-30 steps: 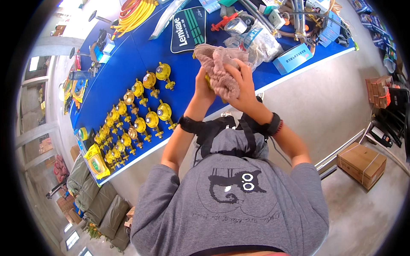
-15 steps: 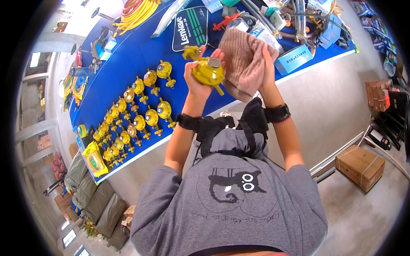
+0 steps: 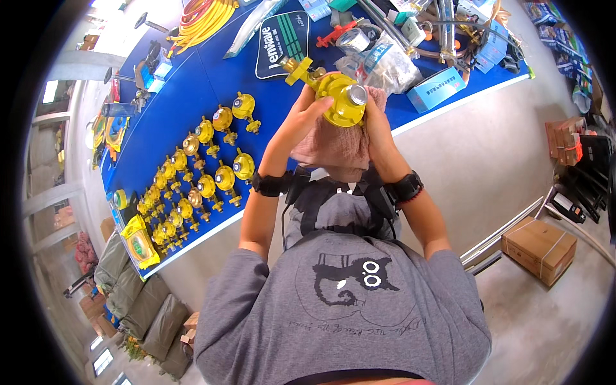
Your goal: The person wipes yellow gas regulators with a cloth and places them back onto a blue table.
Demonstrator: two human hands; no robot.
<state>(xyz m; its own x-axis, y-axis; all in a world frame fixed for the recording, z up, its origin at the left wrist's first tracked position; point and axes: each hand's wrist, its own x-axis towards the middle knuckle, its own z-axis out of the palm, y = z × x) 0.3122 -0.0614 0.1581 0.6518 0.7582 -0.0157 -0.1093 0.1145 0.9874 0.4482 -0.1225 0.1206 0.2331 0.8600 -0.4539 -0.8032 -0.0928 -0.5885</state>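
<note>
My left hand (image 3: 300, 120) grips a yellow gas regulator (image 3: 339, 110) with a round grey cap and a brass fitting, its thumb lying over the body. Behind and below the regulator, my right hand (image 3: 380, 136) is closed on a pinkish-brown knitted cloth (image 3: 328, 153), which lies against the regulator's underside. The right fingers are mostly hidden behind the regulator and cloth. To the left, on the blue table (image 3: 273, 106), several similar regulators (image 3: 243, 164) stand in two rows, most yellow and a few more golden.
Behind my hands lie a black and green pouch (image 3: 269, 48), a red valve-like part (image 3: 335, 33), a clear plastic bag (image 3: 388, 67) and a light-blue box (image 3: 436, 90). Coiled yellow hose (image 3: 204, 22) is at the far left. A cardboard carton (image 3: 538, 250) sits on the floor at right.
The cloth has come from the right to beneath the regulator, with my right hand closer to the left. The regulator has moved slightly right and turned its cap to the right.
</note>
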